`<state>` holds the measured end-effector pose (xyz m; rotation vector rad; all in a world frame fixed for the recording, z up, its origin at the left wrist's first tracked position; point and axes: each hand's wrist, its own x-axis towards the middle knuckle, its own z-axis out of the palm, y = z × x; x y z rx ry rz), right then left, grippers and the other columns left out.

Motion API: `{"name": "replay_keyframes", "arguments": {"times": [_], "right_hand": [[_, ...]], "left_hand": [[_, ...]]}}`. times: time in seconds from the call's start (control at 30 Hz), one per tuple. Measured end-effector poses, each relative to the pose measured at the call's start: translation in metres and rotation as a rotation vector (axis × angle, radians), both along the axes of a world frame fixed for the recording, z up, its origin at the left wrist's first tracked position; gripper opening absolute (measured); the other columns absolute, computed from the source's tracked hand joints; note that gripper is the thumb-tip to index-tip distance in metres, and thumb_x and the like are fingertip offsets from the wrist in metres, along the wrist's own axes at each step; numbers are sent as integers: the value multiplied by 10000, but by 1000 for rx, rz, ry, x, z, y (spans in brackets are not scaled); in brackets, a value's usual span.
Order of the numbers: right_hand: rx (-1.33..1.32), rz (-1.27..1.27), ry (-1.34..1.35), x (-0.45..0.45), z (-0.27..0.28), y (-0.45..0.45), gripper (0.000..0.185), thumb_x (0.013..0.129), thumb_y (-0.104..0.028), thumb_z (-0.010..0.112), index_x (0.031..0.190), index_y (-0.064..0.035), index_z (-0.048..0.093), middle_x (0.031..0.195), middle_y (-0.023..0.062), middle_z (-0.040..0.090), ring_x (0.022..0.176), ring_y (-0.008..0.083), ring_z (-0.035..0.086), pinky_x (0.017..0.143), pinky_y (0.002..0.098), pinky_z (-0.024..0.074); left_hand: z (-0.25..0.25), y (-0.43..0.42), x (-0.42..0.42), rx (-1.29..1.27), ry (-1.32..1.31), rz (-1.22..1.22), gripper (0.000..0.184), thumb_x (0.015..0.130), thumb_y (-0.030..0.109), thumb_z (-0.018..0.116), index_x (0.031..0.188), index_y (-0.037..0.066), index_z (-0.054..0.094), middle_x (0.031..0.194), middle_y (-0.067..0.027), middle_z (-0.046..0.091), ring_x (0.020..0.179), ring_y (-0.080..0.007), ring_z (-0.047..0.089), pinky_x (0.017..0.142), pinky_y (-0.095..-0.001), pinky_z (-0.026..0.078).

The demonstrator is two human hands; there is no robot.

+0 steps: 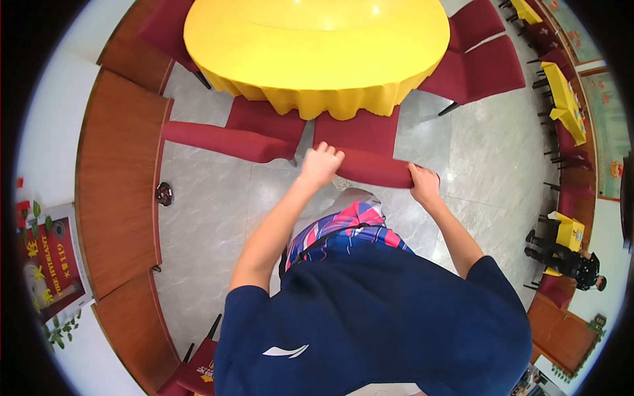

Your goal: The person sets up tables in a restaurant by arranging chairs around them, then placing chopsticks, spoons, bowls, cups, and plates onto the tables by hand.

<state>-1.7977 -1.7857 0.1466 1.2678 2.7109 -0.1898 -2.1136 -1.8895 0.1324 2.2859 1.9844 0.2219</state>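
A dark red upholstered chair [373,167] stands right before me, its seat partly under the yellow tablecloth [317,59] of a round table. My left hand [321,165] is closed over the left end of its backrest. At the backrest's right end, my right hand [424,183] is wrapped round the corner, fingers over the top. To the left is a second dark red chair [231,142], its backrest close to my left hand but not held.
More red chairs [485,66] flank the table at right. Wooden panelling [122,178] lines the left wall, with a dark round object [164,193] on the grey tiled floor [211,244] beside it. At far right a person [568,265] stands near yellow-covered tables [564,102].
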Motion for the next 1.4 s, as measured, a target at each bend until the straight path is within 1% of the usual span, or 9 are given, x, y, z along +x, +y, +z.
{"name": "replay_keyframes", "arguments": {"times": [0.4, 0.47, 0.6, 0.7, 0.9, 0.93, 1.0, 1.1, 1.4], "right_hand": [[-20, -291, -308, -33, -3, -101, 728, 646, -70, 712, 1325, -127, 455, 1226, 173, 563, 1160, 327, 523, 958, 420, 432], [-521, -265, -95, -84, 15, -95, 833, 633, -168, 779, 1372, -72, 408, 1321, 229, 486, 1247, 379, 451, 1044, 424, 376], [-588, -103, 498, -237, 24, -129, 986, 661, -301, 797, 1448, -17, 275, 1476, 352, 184, 1408, 425, 177, 1127, 437, 253], [-432, -96, 615, -337, 9, -148, 1004, 660, -288, 808, 1462, -45, 255, 1495, 322, 165, 1406, 450, 150, 1128, 466, 245], [83, -35, 88, -447, 8, -143, 900, 648, -100, 730, 1447, -102, 317, 1488, 210, 274, 1364, 398, 281, 1085, 592, 234], [212, -41, 116, -456, 2, -145, 739, 648, -87, 722, 1333, -86, 444, 1357, 200, 448, 1270, 386, 416, 1027, 553, 330], [-126, -127, 102, -464, -3, -137, 504, 646, -59, 701, 1120, -81, 530, 1084, 141, 609, 1052, 337, 577, 889, 473, 437], [-22, -90, 144, -460, -10, -137, 362, 647, -44, 687, 966, -90, 521, 851, 81, 634, 840, 300, 632, 755, 419, 466], [43, -209, 123, -439, -16, -156, 312, 681, 15, 599, 961, -82, 501, 840, 102, 649, 852, 300, 633, 768, 423, 464]], "left_hand": [[9, -126, -17, 300, -337, 3, 360, 742, 84, 602, 1101, 72, 607, 1178, -108, 584, 1132, -294, 529, 918, -479, 448], [8, -121, -59, 194, -435, -56, 361, 767, 62, 574, 1127, 57, 604, 1192, -147, 575, 1147, -305, 529, 973, -451, 427], [49, -125, -199, 246, -82, 88, 534, 791, -21, 504, 1319, 57, 484, 1364, -204, 453, 1261, -374, 442, 1056, -503, 345], [27, -142, -318, 132, 162, 189, 671, 766, -45, 530, 1406, 78, 372, 1413, -168, 410, 1329, -334, 375, 1075, -510, 306], [46, -142, -441, -153, 326, 353, 795, 696, 25, 721, 1391, 181, 368, 1434, -100, 402, 1340, -311, 368, 1055, -494, 346], [45, -140, -455, -163, 341, 322, 795, 696, 25, 721, 1391, 181, 368, 1434, -100, 402, 1340, -311, 368, 1055, -494, 346], [40, -129, -476, -241, 314, 274, 834, 657, 72, 788, 1373, 203, 380, 1444, -92, 394, 1333, -318, 376, 1013, -492, 398], [23, -123, -499, -111, 118, 167, 642, 673, 59, 753, 1247, 152, 480, 1350, -120, 471, 1180, -333, 511, 910, -434, 481], [3, -147, -494, -126, -136, -54, 413, 627, 60, 709, 1005, 88, 545, 1000, -112, 600, 912, -330, 603, 743, -428, 526]]}}
